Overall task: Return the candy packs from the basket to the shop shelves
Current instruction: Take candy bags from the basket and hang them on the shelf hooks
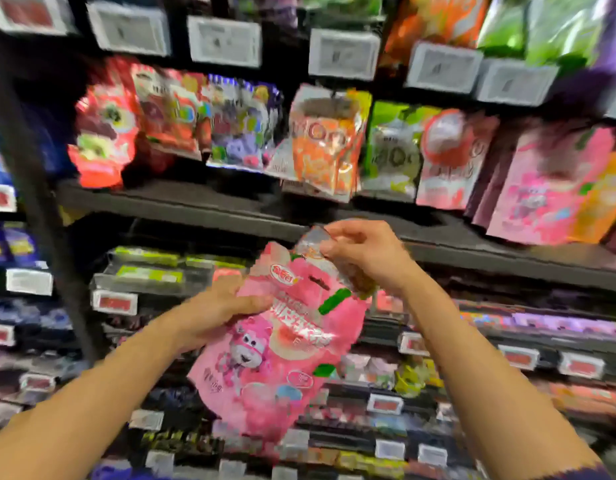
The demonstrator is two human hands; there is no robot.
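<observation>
Two bare forearms reach forward from the bottom corners of the blurred view, toward shop shelves full of sweets. Between them, nearest the viewer, hangs a pink candy pack (pixel 268 344), tilted so its top leans to the right. It carries a cartoon pink character, white lettering and small green marks. The pack is held in the air in front of the shelves and touches none of them.

The left hand (pixel 216 313) grips the pack's left edge at about mid-height; its fingers (pixel 254 302) curl onto the front of the pack with the thumb over the pink face. The right hand (pixel 362 258) sits higher, at the pack's top right corner, and its fingers (pixel 337 237) pinch the clear, crinkled top strip.

Just behind the right hand runs a dark shelf (pixel 182 202), crossing the view from left to right. On it stand upright bags: a red bag (pixel 105 133) at the left, a purple bag (pixel 240 126) beside it, an orange bag (pixel 323 143) in the middle, a green and white bag (pixel 393 147) next, and a row of pink packs (pixel 548 188) at the far right that match the held one in colour.

Farther up, white price tags (pixel 341 53) line the shelf edge above, with orange and green bags (pixel 528 26) at the top right. Below the hands, lower shelves carry more price tags and small blurred goods.
</observation>
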